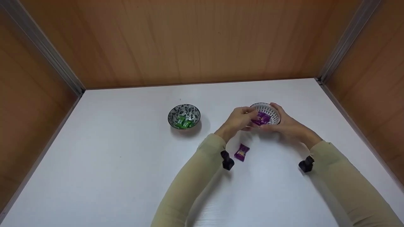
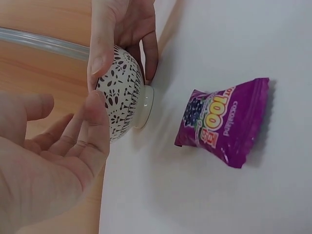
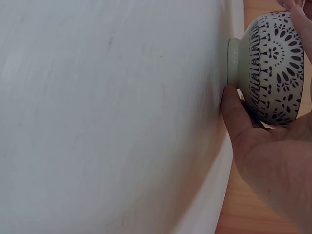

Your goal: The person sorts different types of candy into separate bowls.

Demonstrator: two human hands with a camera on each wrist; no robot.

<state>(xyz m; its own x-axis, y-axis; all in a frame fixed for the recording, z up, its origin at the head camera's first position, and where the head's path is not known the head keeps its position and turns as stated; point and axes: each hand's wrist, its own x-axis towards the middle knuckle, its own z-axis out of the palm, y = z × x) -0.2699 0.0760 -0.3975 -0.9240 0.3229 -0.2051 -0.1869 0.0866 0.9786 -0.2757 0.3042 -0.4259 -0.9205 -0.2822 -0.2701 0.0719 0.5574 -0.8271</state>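
A small white bowl with a dark pattern (image 1: 274,115) holds several purple-wrapped candies (image 1: 263,118). My right hand (image 1: 288,126) grips this bowl from the right, its thumb along the near side and fingers round the far side. In the right wrist view, fingers of the right hand (image 3: 278,151) reach down to the bowl's foot (image 3: 233,61). My left hand (image 1: 238,121) is at the bowl's left rim. Its thumb and bent fingers stand apart in the left wrist view, fingertips right at the bowl's side (image 2: 122,92). One purple grape candy (image 2: 222,122) lies on the table between my forearms.
A second patterned bowl (image 1: 176,110) with several green-wrapped candies (image 1: 183,122) stands to the left on the white table (image 1: 110,164). Wooden panels (image 1: 195,41) enclose the table at the back and both sides. Black mounts (image 1: 227,160) are strapped at both wrists.
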